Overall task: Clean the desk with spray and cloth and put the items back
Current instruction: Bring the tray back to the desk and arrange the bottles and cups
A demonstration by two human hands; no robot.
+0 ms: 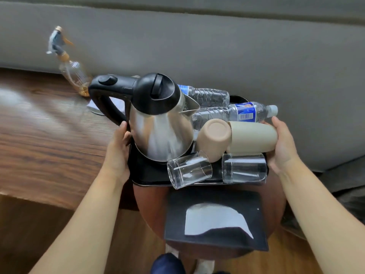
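I hold a black tray (150,179) by both ends, my left hand (118,149) on its left edge and my right hand (282,143) on its right edge. On it stand a steel kettle with a black lid and handle (158,123), two beige cups (215,139) upside down, two clear glasses (189,170) upside down, and two water bottles (233,113) lying flat. The tray hovers over a round wooden stool (150,212), just right of the wooden desk (49,139). A spray bottle (69,64) stands at the desk's back edge against the wall.
A black tissue box (213,218) with a white tissue showing sits on the stool below the tray. A pale cloth or paper (94,107) lies on the desk behind the kettle handle. A grey padded wall (217,46) runs behind everything. My shoes show at the bottom.
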